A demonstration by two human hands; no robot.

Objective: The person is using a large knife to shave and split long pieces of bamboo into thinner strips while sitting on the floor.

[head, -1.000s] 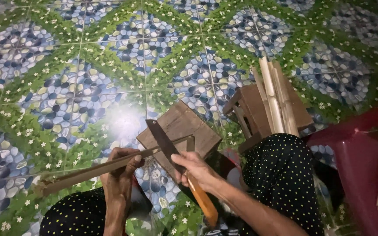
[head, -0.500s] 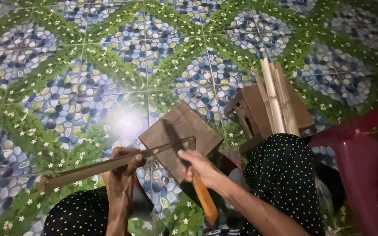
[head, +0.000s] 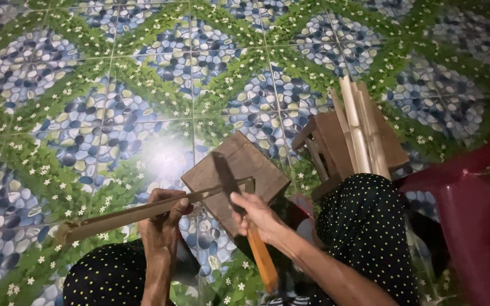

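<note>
Tiled floor (head: 114, 85), blue pebble diamonds in green leafy bands with white flowers, bright glare at centre; on it a small wooden stool (head: 336, 141) right of centre and a dark red plastic basin (head: 466, 209) at right edge.

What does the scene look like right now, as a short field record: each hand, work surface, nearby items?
left hand: grips a long wooden strip
right hand: grips an orange-handled knife, blade across the strip
support: small wooden block under the strip's end
nearby: wooden stool bearing pale sticks; red plastic chair
floor: patterned tiles
</note>
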